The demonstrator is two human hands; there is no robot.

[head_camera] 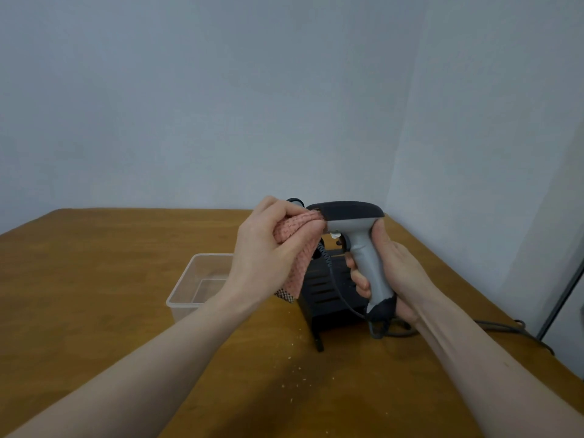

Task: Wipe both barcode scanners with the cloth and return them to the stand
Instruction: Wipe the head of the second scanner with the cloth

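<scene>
Pink waffle-weave cloth (295,248) is bunched in the left hand (268,248), whose fingers curl round it and press it against the nose of a grey scanner (354,226), so the wiping falls on the front end where the reading window would sit. The right hand (384,263) wraps its fingers and thumb round the scanner's handle, keeping the gun upright and raised above the table (126,295), which steadies it against the push of the cloth and leaves the head free on all sides. A coiled cable (328,267) hangs from the scanner's base and trails off to the right over the tabletop. Directly beneath stands a black slotted stand (325,295), close enough that the return should be a short lowering; no scanner can be seen sitting in it, though the hands hide much of its top. A dark rounded shape (295,202) peeks out behind the left hand; it may be the second scanner, but that cannot be told. Left of the stand sits a clear plastic tub (189,289), which looks to hold nothing. Pale crumbs (297,369) dot the wood nearer the person.
</scene>
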